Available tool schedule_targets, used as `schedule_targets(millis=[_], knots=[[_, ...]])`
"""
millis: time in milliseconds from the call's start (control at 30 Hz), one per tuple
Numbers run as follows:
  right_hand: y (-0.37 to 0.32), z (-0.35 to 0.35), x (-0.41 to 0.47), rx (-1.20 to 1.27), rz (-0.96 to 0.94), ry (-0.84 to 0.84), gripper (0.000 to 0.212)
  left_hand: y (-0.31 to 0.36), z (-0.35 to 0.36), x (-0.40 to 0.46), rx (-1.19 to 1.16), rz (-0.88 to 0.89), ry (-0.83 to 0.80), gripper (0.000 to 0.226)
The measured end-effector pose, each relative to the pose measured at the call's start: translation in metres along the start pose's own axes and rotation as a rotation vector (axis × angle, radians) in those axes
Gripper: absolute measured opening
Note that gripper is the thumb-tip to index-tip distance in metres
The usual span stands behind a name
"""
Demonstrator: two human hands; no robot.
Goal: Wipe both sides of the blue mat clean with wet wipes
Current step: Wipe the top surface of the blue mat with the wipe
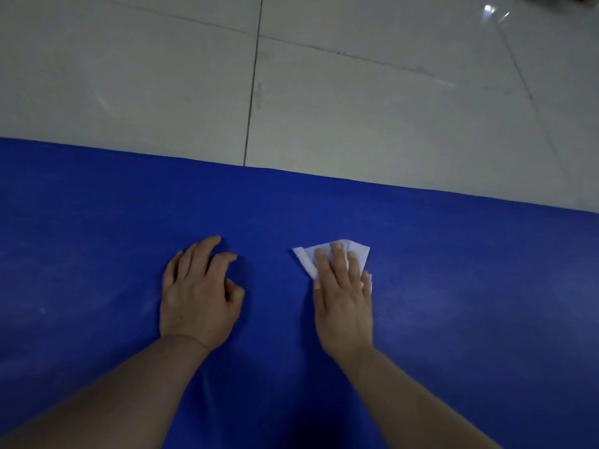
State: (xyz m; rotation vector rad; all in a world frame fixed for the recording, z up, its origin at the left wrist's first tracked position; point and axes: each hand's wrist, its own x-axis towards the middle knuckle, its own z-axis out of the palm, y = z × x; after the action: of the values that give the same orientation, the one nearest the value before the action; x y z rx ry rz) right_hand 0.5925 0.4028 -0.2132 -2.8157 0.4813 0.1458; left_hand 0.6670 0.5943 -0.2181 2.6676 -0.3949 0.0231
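Flat right hand (343,296) presses wipe (327,257) onto blue mat (453,270).

I see my right hand (343,296) pressing a white wipe (356,252) flat on the blue mat (97,254), my left hand (197,293) resting beside it, fingers bent, tiled floor (356,108) beyond.

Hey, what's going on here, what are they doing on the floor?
A person is cleaning a blue mat spread flat on a pale tiled floor. The right hand presses a folded white wet wipe onto the mat with straight fingers. The left hand rests on the mat beside it, fingers bent with the tips on the surface, holding nothing. Faint pale smears show on the mat to the right of the wipe.
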Motion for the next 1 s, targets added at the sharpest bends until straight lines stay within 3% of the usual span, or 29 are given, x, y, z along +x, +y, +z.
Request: schedule_targets(millis=[167, 433, 533, 633, 767, 833, 933, 1000], knots=[[0.058, -0.022, 0.010, -0.026, 0.366, -0.016, 0.051, 0.000, 0.001, 0.000, 0.016, -0.008, -0.010, 0.037], [0.060, -0.026, 0.017, 0.013, 0.392, -0.096, 0.055, 0.001, -0.001, -0.003, -0.024, 0.019, 0.051, 0.028], [0.060, -0.025, 0.016, -0.001, 0.382, -0.088, 0.054, -0.001, -0.003, -0.018, -0.043, 0.152, 0.090, 0.031], [0.059, -0.025, 0.016, -0.006, 0.372, -0.087, 0.054, 0.002, -0.001, -0.053, -0.028, 0.129, 0.053, 0.027], [0.056, -0.025, 0.010, -0.024, 0.363, -0.060, 0.054, 0.003, 0.002, -0.069, 0.020, 0.129, -0.007, 0.046], [0.042, -0.022, -0.003, -0.049, 0.283, -0.076, 0.054, 0.003, 0.002, -0.066, 0.015, 0.114, -0.022, 0.050], [0.018, -0.009, -0.041, -0.121, -0.030, -0.136, 0.070, 0.003, 0.001, -0.067, 0.027, 0.106, -0.030, 0.051], [0.033, -0.010, -0.050, -0.129, 0.017, -0.080, 0.072, 0.003, 0.001, -0.067, 0.035, 0.112, -0.019, 0.051]])
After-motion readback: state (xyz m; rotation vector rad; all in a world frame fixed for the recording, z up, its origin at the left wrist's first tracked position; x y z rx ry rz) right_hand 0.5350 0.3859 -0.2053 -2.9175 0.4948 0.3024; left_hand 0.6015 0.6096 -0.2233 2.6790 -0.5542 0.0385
